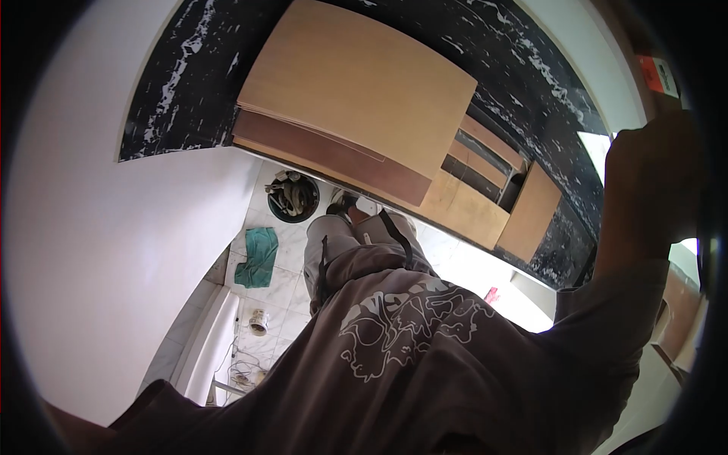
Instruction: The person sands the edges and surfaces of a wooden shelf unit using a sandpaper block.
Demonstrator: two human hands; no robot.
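My right hand (656, 171) is raised at the far right edge, dark and close to the camera. Its fingers are lost in shadow and beyond the round rim of the picture, so whether it holds anything is hidden. A red and white box (658, 76) lies just above it. Of my left arm (76, 428) only a dark piece shows at the lower left; the hand itself is out of view. In front of my body, flat tan wooden panels (356, 83) lie stacked on a black counter with white veins (178, 76).
Narrower wooden pieces (485, 163) lie right of the stack. On the tiled floor stand a dark bucket (293, 199) filled with tools and a small pale container (258, 322). A green cloth (258, 258) and cables (244, 371) are there too. A white wall (114, 227) rises on the left.
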